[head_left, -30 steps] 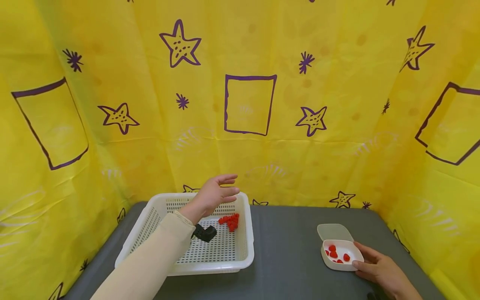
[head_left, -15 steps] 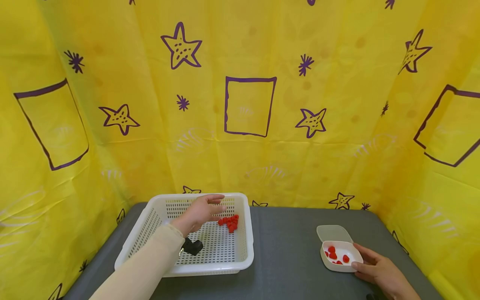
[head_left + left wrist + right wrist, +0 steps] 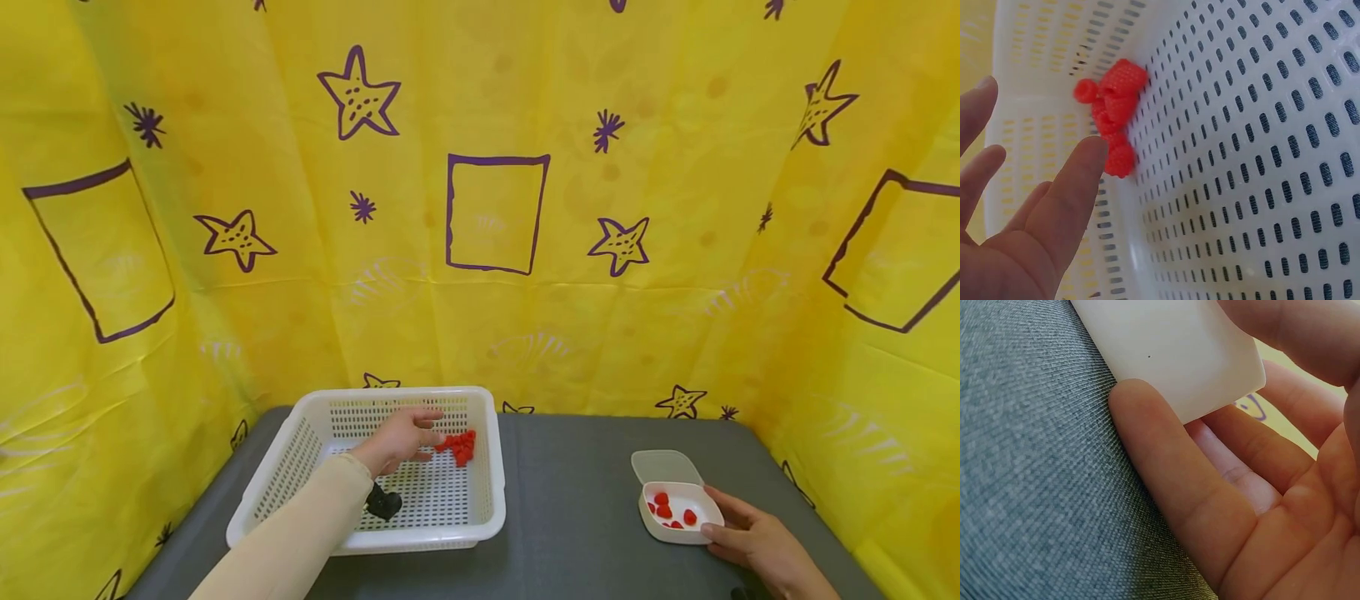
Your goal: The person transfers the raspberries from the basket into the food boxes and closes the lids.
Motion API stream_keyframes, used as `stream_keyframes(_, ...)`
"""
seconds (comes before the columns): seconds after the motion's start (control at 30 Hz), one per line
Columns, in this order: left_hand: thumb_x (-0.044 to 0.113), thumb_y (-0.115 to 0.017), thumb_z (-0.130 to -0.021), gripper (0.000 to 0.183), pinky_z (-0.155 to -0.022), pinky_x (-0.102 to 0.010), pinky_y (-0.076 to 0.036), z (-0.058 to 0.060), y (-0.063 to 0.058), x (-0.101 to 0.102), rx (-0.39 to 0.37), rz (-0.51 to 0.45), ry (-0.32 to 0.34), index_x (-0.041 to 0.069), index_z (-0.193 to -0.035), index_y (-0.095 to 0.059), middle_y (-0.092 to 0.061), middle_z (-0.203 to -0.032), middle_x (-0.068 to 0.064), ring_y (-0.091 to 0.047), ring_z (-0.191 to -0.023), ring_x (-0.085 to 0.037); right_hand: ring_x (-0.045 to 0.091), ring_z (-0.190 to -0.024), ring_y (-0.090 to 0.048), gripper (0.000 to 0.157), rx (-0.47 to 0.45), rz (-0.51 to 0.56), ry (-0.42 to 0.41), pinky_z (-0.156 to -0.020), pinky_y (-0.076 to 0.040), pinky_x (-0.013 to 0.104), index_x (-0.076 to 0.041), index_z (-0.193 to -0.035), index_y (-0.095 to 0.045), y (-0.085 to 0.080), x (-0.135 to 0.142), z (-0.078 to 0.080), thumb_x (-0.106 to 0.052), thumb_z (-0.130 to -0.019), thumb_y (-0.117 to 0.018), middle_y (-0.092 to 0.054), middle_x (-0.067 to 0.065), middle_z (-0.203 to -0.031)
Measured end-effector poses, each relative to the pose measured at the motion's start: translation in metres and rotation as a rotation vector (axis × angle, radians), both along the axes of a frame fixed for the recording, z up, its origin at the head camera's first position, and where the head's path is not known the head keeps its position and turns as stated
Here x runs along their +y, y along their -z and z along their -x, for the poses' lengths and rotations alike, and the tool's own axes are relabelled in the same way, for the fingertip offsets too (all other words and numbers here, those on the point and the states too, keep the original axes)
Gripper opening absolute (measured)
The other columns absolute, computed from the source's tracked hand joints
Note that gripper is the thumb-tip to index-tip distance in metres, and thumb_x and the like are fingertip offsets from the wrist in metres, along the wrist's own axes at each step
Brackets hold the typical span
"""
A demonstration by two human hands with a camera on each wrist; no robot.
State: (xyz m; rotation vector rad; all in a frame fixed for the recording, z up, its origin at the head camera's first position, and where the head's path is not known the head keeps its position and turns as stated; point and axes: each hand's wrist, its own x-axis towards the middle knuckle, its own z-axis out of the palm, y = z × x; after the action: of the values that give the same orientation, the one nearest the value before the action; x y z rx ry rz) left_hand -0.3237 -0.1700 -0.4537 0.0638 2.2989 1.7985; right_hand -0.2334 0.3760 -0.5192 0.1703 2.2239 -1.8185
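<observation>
My left hand [image 3: 399, 440] reaches into a white plastic basket [image 3: 491, 500], fingers spread and nothing held. Just ahead of its fingers, a cluster of red raspberries [image 3: 462, 451] lies in the basket's far right corner. In the left wrist view the thumb [image 3: 1069, 194] overlaps the lower edge of the raspberries [image 3: 1119, 97]. At the right, my right hand [image 3: 767, 546] grips the near right side of a small white box [image 3: 667, 535]. Several raspberries [image 3: 663, 505] lie inside this box. Up close, the right wrist view shows fingers around the end of the box [image 3: 1179, 356].
The box's translucent lid [image 3: 666, 467] is folded back behind it. Both containers stand on a dark grey cloth-covered table [image 3: 570, 500]. Yellow curtain [image 3: 495, 350] with purple drawings encloses the back and sides. A black wrist camera [image 3: 384, 503] hangs under the left wrist.
My left hand has lowered from above the basket's back rim into the basket, coming down to the raspberries. The right hand keeps its grip on the box.
</observation>
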Motion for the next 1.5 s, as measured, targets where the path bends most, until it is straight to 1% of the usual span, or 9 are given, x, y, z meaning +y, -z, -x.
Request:
stream_keyframes(0.17,0.000,-0.070,-0.091,0.050,-0.086,-0.053,-0.053,0.001,0.004,-0.001,-0.051,0.035,0.029,0.000,-0.139,-0.055,-0.048,-0.136,-0.027,-0.061,-0.109,-0.038,0.028,-0.106,-0.059,0.082,0.003,-0.011,-0.003,-0.088,-0.053,0.046,0.007,-0.153,-0.024,0.000,-0.001,0.000,-0.016,-0.092,-0.074,-0.031,0.037,-0.148)
stream_keyframes(0.33,0.001,-0.073,-0.089,0.053,-0.081,-0.048,-0.056,0.006,0.009,0.000,-0.091,0.042,0.020,0.001,-0.139,-0.056,-0.052,-0.132,-0.026,-0.064,-0.102,-0.035,0.028,-0.106,-0.059,0.082,0.010,-0.025,0.026,-0.087,-0.054,0.045,0.006,-0.153,-0.026,0.000,-0.002,0.001,-0.016,-0.091,-0.075,-0.030,0.036,-0.149)
stream_keyframes(0.5,-0.001,-0.073,-0.087,0.054,-0.076,-0.044,-0.058,0.012,0.015,0.002,-0.100,0.058,0.020,0.000,-0.139,-0.055,-0.061,-0.123,-0.023,-0.067,-0.092,-0.032,0.027,-0.107,-0.059,0.081,0.022,-0.026,0.025,-0.087,-0.054,0.045,0.006,-0.153,-0.025,0.002,-0.002,0.002,-0.014,-0.092,-0.074,-0.027,0.036,-0.151)
stream_keyframes(0.67,-0.004,-0.071,-0.088,0.052,-0.075,-0.044,-0.058,0.016,0.020,0.007,-0.100,0.082,0.037,-0.001,-0.137,-0.056,-0.060,-0.122,-0.022,-0.067,-0.089,-0.031,0.027,-0.108,-0.058,0.082,0.018,-0.027,0.033,-0.087,-0.054,0.045,0.005,-0.154,-0.025,0.002,-0.001,0.003,-0.014,-0.091,-0.074,-0.024,0.036,-0.153)
stream_keyframes(0.8,-0.006,-0.071,-0.087,0.050,-0.074,-0.042,-0.058,0.019,0.022,0.009,-0.117,0.107,0.014,-0.001,-0.135,-0.058,-0.061,-0.119,-0.020,-0.065,-0.084,-0.030,0.028,-0.108,-0.058,0.082,0.012,-0.028,0.039,-0.087,-0.054,0.045,0.004,-0.154,-0.025,0.002,-0.001,0.003,-0.014,-0.091,-0.075,-0.023,0.036,-0.153)
stream_keyframes(0.93,-0.006,-0.072,-0.086,0.045,-0.073,-0.040,-0.059,0.021,0.025,0.010,-0.130,0.158,-0.011,-0.002,-0.130,-0.062,-0.062,-0.112,-0.017,-0.064,-0.080,-0.029,0.028,-0.108,-0.058,0.082,0.012,-0.024,0.035,-0.087,-0.054,0.045,0.005,-0.154,-0.025,0.002,-0.002,0.002,-0.014,-0.091,-0.075,-0.023,0.036,-0.153)
stream_keyframes(1.07,-0.007,-0.072,-0.085,0.038,-0.074,-0.038,-0.058,0.022,0.027,0.012,-0.104,0.215,-0.025,-0.002,-0.123,-0.066,-0.065,-0.108,-0.015,-0.065,-0.079,-0.027,0.028,-0.107,-0.059,0.083,0.014,-0.019,0.031,-0.087,-0.054,0.046,0.006,-0.154,-0.023,0.003,-0.002,0.002,-0.014,-0.091,-0.074,-0.022,0.037,-0.153)
stream_keyframes(1.27,-0.009,-0.071,-0.085,0.019,-0.073,-0.036,-0.058,0.024,0.028,0.014,-0.037,0.255,-0.028,-0.005,-0.103,-0.069,-0.065,-0.094,-0.012,-0.064,-0.076,-0.024,0.028,-0.108,-0.059,0.084,0.021,-0.009,0.030,-0.088,-0.054,0.045,0.005,-0.154,-0.022,0.002,-0.002,0.002,-0.014,-0.092,-0.074,-0.019,0.036,-0.154)
stream_keyframes(1.5,-0.011,-0.069,-0.085,0.011,-0.066,-0.033,-0.058,0.025,0.028,0.016,0.004,0.279,-0.031,-0.006,-0.095,-0.068,-0.062,-0.086,-0.011,-0.062,-0.069,-0.022,0.027,-0.107,-0.059,0.084,0.032,-0.004,0.012,-0.088,-0.054,0.044,0.006,-0.154,-0.021,0.002,0.000,0.001,-0.015,-0.092,-0.074,-0.018,0.038,-0.154)
